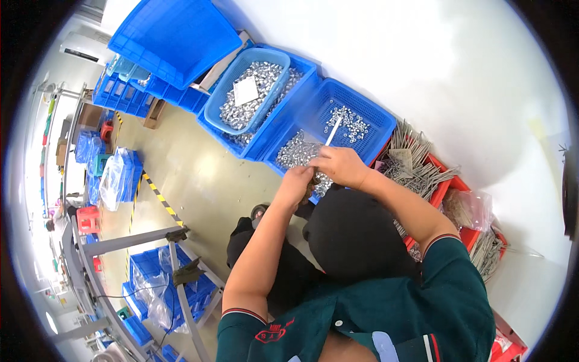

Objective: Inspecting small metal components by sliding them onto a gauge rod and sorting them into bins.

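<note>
My left hand (295, 184) and my right hand (342, 167) meet above the near end of a blue basket (381, 119). Both have their fingers bent in and pressed together; whatever sits between the fingertips is too small or covered to name. A slim white stick (333, 131) slants up from beside my right fingers, and I cannot tell whether they grip it. Small shiny metal parts (297, 151) are heaped in the basket, and ring-shaped ones (354, 125) are scattered at its far end. Something brownish (312, 188), partly hidden, shows under my left fingers.
A light-blue basket (212, 114) full of metal parts, with a paper slip (245, 90) on top, sits in a blue crate. Red bins (469, 236) of thin metal rods (422, 169) stand to my right along the white wall. A metal frame (136, 240) is at left.
</note>
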A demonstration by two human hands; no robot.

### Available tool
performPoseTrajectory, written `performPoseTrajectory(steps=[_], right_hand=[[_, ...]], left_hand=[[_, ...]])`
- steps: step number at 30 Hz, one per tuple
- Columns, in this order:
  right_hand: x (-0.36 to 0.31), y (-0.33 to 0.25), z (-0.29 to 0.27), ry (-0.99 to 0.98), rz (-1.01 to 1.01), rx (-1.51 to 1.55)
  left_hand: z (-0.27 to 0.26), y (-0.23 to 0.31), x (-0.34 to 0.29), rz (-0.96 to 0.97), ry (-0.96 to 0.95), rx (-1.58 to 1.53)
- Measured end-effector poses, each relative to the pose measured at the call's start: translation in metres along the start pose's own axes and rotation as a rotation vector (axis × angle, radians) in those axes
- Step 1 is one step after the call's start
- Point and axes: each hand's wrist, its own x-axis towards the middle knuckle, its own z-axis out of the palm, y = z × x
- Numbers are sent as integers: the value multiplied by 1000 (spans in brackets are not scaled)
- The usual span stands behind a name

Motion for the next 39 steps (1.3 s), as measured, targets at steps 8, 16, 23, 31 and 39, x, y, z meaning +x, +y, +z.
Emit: performPoseTrajectory(steps=[8,16,23,31,39], right_hand=[[-9,64,10,78,268,-38],[-7,123,23,135,723,-136],[19,51,84,-55,270,54],[7,57,144,-275,268,-158],[16,51,163,-361,234,-250]], left_hand=[[-8,-4,-19,68,76,292],[-35,-13,-55,2,206,96],[-58,4,-70,-36,300,-129],[-69,5,-83,-59,293,-171],[-73,-2,-86,20,317,-130]])
